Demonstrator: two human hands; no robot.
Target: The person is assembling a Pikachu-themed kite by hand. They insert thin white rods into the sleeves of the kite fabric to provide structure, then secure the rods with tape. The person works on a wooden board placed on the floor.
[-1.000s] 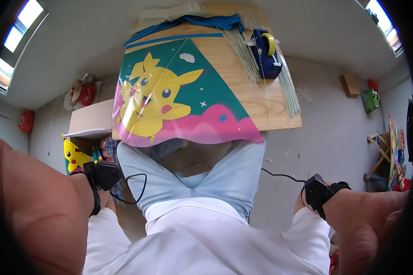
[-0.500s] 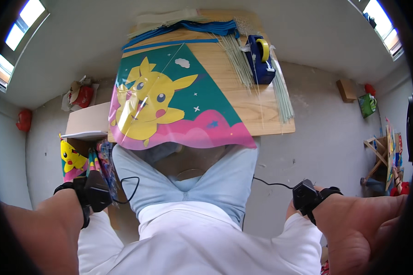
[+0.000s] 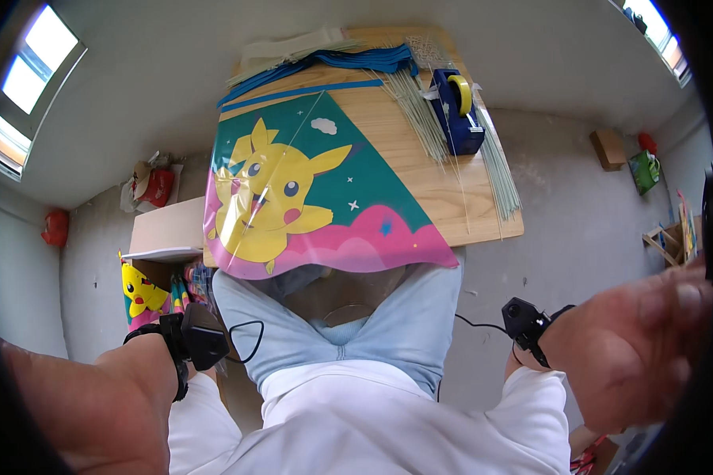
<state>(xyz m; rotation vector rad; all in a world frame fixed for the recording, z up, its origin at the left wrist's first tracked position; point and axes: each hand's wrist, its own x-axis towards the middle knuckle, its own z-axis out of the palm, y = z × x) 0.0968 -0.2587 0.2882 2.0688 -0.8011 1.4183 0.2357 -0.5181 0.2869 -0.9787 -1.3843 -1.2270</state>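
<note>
My left hand (image 3: pixel 95 404) is raised at the lower left, its palm and wrist showing while the fingers run out past the dark rim. On the right side my right hand (image 3: pixel 622 348) is raised too, with its fingers blurred and partly cut off by the rim. Neither hand touches anything on the table. Between them and farther off lies a glossy kite-like sheet (image 3: pixel 380 166), green and pink with a yellow cartoon animal. A thin straight line crosses it diagonally, and its wavy lower edge overhangs the table's near edge.
On the wooden table (image 3: pixel 444 194) are blue strips (image 3: pixel 364 59), thin pale sticks (image 3: pixel 412 115) and a blue tape dispenser (image 3: pixel 455 119) with yellow tape. At the left stands an open cardboard box (image 3: pixel 166 229) beside another yellow printed piece (image 3: pixel 141 289). A black cable (image 3: pixel 479 320) runs from my right wrist.
The table and everything on it sit slightly lower and farther right in the picture. My right hand has turned, its fingers rising along the right rim. My left wrist appears farther right.
</note>
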